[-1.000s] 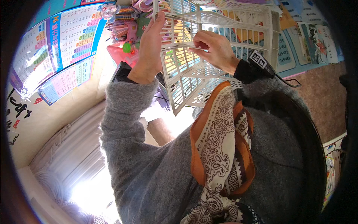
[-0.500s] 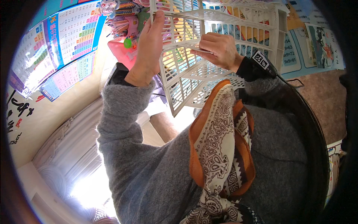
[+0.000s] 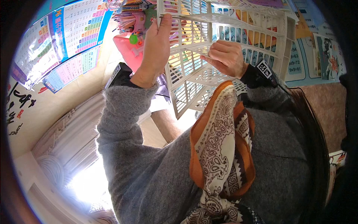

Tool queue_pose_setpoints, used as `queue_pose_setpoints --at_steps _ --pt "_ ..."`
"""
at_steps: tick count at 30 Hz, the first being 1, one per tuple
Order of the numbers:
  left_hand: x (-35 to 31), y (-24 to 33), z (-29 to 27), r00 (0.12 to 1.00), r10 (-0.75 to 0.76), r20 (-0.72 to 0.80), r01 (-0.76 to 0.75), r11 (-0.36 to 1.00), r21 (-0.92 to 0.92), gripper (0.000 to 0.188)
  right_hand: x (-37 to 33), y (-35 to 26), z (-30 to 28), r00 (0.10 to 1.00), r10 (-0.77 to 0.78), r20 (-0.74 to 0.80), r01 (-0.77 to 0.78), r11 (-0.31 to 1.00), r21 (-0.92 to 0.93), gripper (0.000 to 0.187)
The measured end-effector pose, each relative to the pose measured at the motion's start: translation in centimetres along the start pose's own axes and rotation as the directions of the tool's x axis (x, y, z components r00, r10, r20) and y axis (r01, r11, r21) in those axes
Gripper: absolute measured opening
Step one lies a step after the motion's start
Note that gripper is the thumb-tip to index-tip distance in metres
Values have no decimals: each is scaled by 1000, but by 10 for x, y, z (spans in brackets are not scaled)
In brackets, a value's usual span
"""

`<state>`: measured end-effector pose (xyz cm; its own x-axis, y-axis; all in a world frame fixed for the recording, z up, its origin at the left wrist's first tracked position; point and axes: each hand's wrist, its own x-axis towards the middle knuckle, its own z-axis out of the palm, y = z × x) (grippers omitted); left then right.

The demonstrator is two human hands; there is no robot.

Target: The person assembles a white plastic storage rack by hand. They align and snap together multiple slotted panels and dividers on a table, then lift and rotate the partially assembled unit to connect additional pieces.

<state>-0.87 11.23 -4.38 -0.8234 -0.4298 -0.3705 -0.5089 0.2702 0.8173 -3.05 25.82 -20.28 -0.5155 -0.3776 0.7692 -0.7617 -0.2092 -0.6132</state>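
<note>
A white slatted plastic rack (image 3: 246, 31) with several compartments is held up in front of me, tilted. My left hand (image 3: 156, 48) grips its left outer edge, thumb lying along the near side and the fingers hidden behind the slats. Inside the rack, my right hand (image 3: 226, 58) is closed at the edge of a middle shelf panel (image 3: 199, 50), thumb and bent fingers pinching it. Through the slats, colourful printed sheets show behind the rack.
Pencils (image 3: 128, 20) and a pink container (image 3: 126, 48) stand left of the rack. Number charts (image 3: 80, 30) hang on the left wall. A blue printed mat (image 3: 296, 63) and a picture card (image 3: 328, 56) lie at right. A bright window (image 3: 87, 186) is at lower left.
The rack and both hands have shifted slightly to the right and a little lower in the view. Both hands keep their hold on the rack.
</note>
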Motion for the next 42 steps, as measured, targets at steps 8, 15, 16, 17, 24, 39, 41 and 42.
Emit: queue_pose_setpoints --at_steps 8,15,16,17,24,39,41,42 --pt "4 -5 -3 997 71 -2 -71 997 2 41 0 2 0 1000 19 3 -19 999 46 28" --pt "6 -6 -2 996 86 -22 -86 996 17 38 2 5 1 999 -48 -4 48 998 47 25" --pt "6 -6 -2 997 70 -37 -69 997 33 37 2 5 1 999 -34 3 33 998 51 25" --pt "7 -6 -3 997 62 -42 -60 997 51 37 1 5 2 999 -37 7 37 998 51 25" --pt "7 -13 -16 997 74 -35 -66 981 185 39 -7 -2 8 999 12 -36 -10 998 55 25" --pt "-17 -31 -24 999 37 -29 -27 954 298 48 -12 -2 14 998 50 -45 -48 998 31 25" --pt "-12 -33 -28 995 90 -33 -71 925 374 48 -12 -2 14 996 71 -56 -69 997 34 25" --pt "-10 -32 -29 991 131 -22 -112 910 400 48 -12 -2 14 997 66 -45 -65 997 31 25"
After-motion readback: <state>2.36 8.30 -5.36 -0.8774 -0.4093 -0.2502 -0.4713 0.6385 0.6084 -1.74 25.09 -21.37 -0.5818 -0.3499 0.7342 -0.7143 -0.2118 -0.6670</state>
